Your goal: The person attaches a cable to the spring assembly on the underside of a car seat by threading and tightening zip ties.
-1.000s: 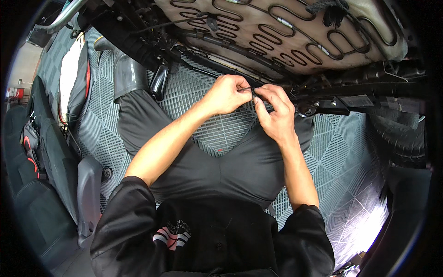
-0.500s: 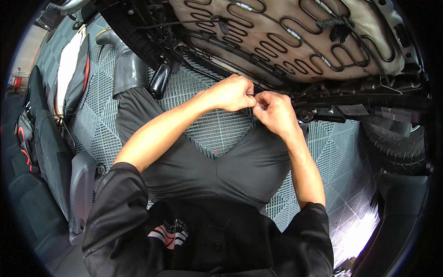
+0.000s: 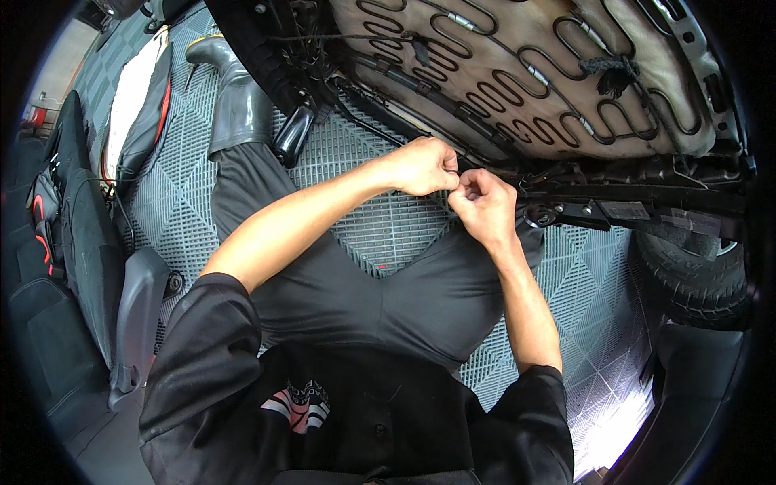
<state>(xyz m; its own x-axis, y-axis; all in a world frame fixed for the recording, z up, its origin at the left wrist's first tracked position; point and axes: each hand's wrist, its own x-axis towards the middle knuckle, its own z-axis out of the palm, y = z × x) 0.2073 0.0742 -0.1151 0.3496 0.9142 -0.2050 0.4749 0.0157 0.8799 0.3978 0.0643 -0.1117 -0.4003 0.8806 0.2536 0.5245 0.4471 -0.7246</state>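
A car seat lies tipped before me, its underside showing black zigzag springs (image 3: 517, 85) against beige padding (image 3: 477, 65). At the seat's near lower edge, both hands meet over the gap between my legs. My left hand (image 3: 426, 166) is closed, knuckles up, with its thumb and fingers pinched. Almost touching it, my right hand (image 3: 487, 202) is curled, its thumb pressed to the fingertips. Whatever lies in their fingers is hidden or too small to name. Right of that hand runs the black metal seat rail (image 3: 630, 206), with bolts and a pale label.
Grey grated tiles (image 3: 380, 222) cover the floor. A black rubber boot (image 3: 242, 101) is on my outstretched left leg. Dark seats (image 3: 61, 339) stand at the left, beside a white, black and red panel (image 3: 137, 105). A tyre (image 3: 699, 275) stands at the right.
The whole view has shifted slightly, with the seat and floor appearing a little lower. My hands stay close together at the seat edge, the right fingers slightly more curled.
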